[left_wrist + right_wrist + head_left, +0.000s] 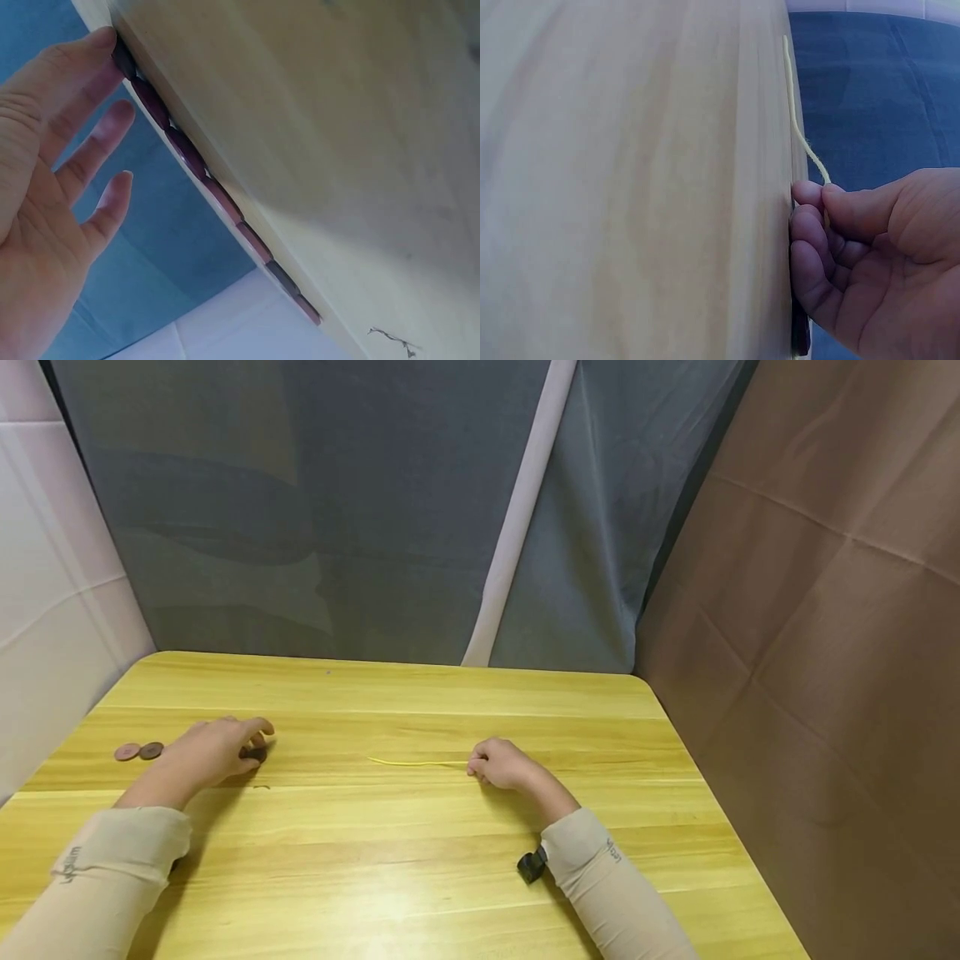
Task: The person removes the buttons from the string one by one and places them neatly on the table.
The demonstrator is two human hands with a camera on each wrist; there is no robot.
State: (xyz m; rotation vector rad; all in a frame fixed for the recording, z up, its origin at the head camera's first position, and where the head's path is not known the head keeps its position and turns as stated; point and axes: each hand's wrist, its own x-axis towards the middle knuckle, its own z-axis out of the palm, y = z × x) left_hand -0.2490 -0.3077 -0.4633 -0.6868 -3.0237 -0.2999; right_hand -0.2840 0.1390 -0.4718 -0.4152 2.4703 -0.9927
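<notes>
My left hand (204, 753) reaches over a row of flat buttons on the table, its thumb and forefinger pinching the dark end button (124, 60). The other fingers are spread and loosely bent. Past the wrist side lie a pinkish button (127, 752) and a brown button (152, 750); in the left wrist view the row continues with dark red and pink ones. My right hand (507, 765) pinches one end of a yellow string (416, 763) between thumb and forefinger. The string stretches leftward along the tabletop, and its free end points toward the left hand.
The wooden table (360, 860) has a dark scrap of thread (261, 787) near the left hand. In the right wrist view a dark object (801, 337) is partly hidden behind the fingers. Grey cloth (390, 527) hangs behind the table, brown cloth (825, 652) on the right.
</notes>
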